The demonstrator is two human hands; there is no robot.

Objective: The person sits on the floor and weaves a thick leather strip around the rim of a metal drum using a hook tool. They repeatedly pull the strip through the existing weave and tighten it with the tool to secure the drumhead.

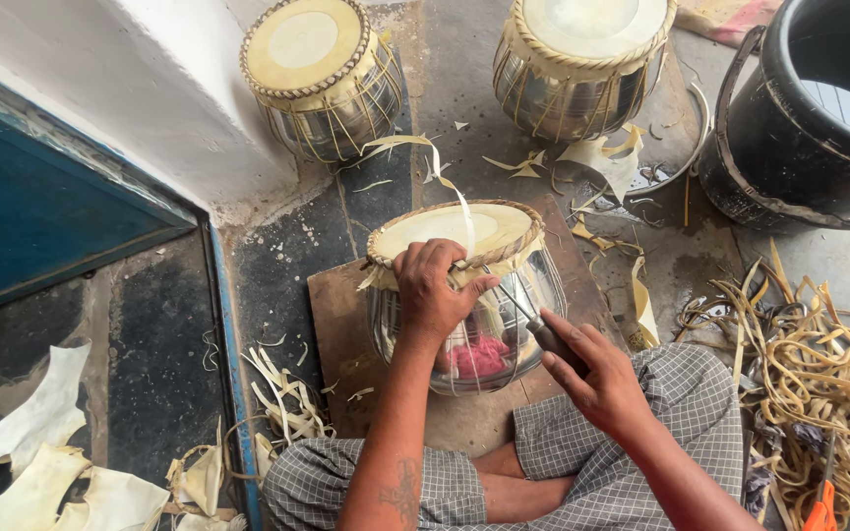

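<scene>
The left hand point(432, 292) reaches far out in front of the body. Its back faces up and its fingers point(423, 258) curl down tight in a grip. The left arm is long and nearly straight, with a dark mark on the skin near the elbow. The right hand point(592, 372) sits lower and closer to the body. Its fingers are closed in a fist around a thin handle, and the right arm is bent at the elbow
</scene>
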